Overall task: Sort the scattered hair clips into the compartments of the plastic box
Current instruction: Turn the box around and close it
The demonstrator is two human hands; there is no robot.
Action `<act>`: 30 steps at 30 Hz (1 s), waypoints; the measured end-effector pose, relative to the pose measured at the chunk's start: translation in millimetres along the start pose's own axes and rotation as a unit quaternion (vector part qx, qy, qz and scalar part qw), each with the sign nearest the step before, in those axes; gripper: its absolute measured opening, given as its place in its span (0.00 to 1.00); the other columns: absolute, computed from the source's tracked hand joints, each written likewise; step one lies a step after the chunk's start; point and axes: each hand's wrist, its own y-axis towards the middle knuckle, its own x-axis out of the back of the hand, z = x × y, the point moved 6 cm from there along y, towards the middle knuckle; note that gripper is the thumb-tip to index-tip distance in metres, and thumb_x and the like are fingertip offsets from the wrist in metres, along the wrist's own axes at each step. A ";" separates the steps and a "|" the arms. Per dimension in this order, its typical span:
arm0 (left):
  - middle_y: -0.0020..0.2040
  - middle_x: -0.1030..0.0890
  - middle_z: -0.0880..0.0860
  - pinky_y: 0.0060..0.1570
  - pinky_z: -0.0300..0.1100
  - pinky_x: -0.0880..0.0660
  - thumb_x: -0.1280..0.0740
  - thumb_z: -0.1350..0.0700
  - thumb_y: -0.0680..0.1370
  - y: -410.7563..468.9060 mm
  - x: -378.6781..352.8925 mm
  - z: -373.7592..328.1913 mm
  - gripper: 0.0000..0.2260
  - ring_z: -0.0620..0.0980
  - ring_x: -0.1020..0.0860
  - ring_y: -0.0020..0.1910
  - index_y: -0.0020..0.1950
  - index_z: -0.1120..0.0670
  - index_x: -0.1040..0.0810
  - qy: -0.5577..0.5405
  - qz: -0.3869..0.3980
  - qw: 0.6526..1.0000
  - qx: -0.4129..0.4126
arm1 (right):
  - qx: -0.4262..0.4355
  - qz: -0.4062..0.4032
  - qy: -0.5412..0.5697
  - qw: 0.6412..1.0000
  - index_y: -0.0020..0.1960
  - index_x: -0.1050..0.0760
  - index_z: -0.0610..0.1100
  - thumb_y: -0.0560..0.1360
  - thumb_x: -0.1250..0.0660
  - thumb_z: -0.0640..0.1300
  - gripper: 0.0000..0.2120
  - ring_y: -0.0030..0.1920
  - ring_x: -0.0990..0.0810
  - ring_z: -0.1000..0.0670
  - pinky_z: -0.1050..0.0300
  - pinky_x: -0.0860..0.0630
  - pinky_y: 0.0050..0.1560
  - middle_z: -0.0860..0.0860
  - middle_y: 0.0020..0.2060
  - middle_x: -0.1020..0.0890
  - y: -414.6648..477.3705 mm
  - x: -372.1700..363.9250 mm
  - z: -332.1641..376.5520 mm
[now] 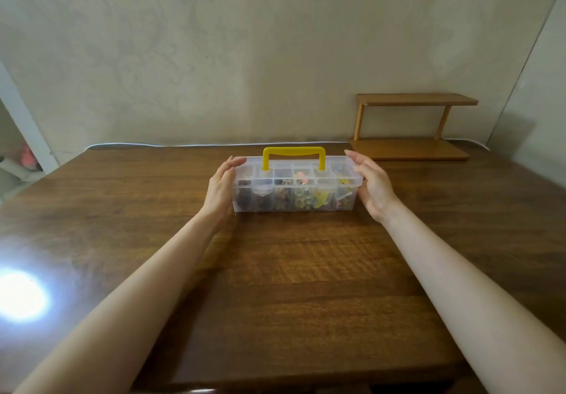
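Clear plastic box [294, 200], one only, stands mid-counter [291, 286] with its single yellow handle [294, 151] upright. Six compartments show along its front, holding hair clips [301, 202] too jumbled to count: dark ones to the left, yellow, green and pink to the right. Two hands flank it, fingers straight and relaxed. The left hand [221, 187] lies against the left end. The right hand [372, 184] is just beside the right end; contact is unclear. One two-tier wooden shelf [413, 124] stands behind, by the wall.
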 end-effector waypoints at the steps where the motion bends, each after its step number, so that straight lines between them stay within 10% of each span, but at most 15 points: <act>1: 0.72 0.36 0.49 0.70 0.45 0.40 0.49 0.58 0.82 -2.3 0.5 -4.7 0.16 0.48 0.39 0.72 0.58 0.53 0.23 0.028 -0.018 0.999 -0.025 | 0.015 -0.004 -0.031 0.999 0.60 0.25 0.48 0.80 0.46 0.39 0.15 0.59 0.24 0.48 0.53 0.23 0.53 0.44 0.62 0.25 -1.4 -1.9 2.6; 9: 0.73 0.36 0.53 0.70 0.54 0.40 0.35 0.42 0.73 -19.5 -5.7 -14.6 0.25 0.49 0.45 0.75 0.67 0.51 0.29 0.300 0.040 0.943 -0.136 | 0.185 0.015 -0.370 0.910 0.61 0.23 0.45 0.73 0.32 0.53 0.19 0.73 0.40 0.50 0.50 0.44 0.71 0.50 0.68 0.28 -18.2 -16.0 11.7; 17: 0.75 0.38 0.52 0.73 0.57 0.44 0.31 0.40 0.70 -26.7 -11.8 -15.1 0.36 0.55 0.48 0.76 0.74 0.52 0.38 0.481 0.048 0.841 -0.243 | 0.265 0.043 -0.509 0.818 0.65 0.26 0.48 0.66 0.25 0.54 0.29 0.74 0.41 0.46 0.46 0.41 0.70 0.48 0.69 0.29 -24.5 -17.0 13.1; 30: 0.74 0.35 0.51 0.64 0.57 0.32 0.31 0.42 0.72 -26.3 -12.1 -13.0 0.32 0.58 0.39 0.73 0.73 0.50 0.36 0.485 0.030 0.843 -0.230 | 0.334 0.030 -0.521 0.785 0.66 0.27 0.45 0.69 0.27 0.49 0.26 0.72 0.36 0.43 0.47 0.35 0.66 0.46 0.65 0.26 -29.9 -15.8 7.2</act>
